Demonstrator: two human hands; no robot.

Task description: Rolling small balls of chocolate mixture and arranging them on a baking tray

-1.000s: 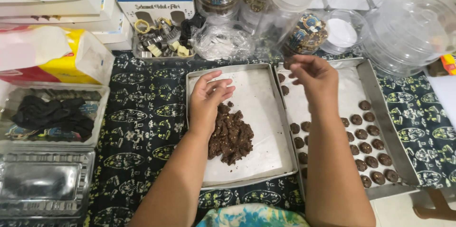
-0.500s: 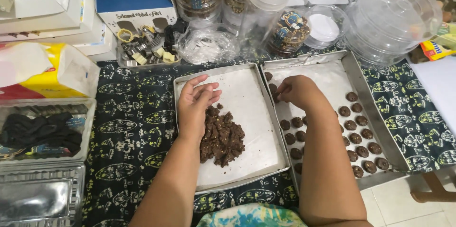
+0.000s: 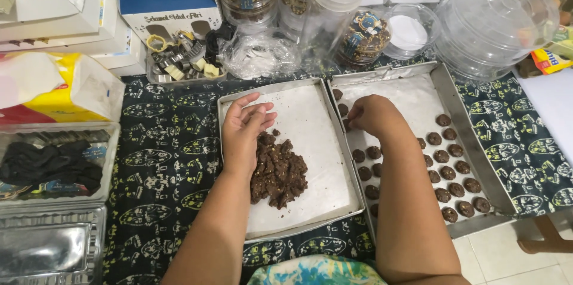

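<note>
The left hand is laid flat, fingers together and extended, on the papered left tray; nothing is seen clamped in its grip. Just beside its fingertips, on the side toward the person, the heap of dark chocolate dough is spread on the paper, its upper edge touched by the hand. The right hand is curled knuckles-up over the near-left corner of the right tray; its fingertips are turned under, so whether anything is pinched in that grip cannot be told. A column of small dark dough balls is lined just under and beside this hand, along the tray's left wall, and more rows are set well apart from it on the tray's right side. Both trays are carried on a surface covered by a dark patterned cloth.

Beyond the left hand, a small tub of metal cutters and a crumpled clear plastic bag are seen. Beyond the right hand, lidded clear jars and a stack of clear round containers are placed. Far to the left, a yellow tissue pack and clear boxes are lying.
</note>
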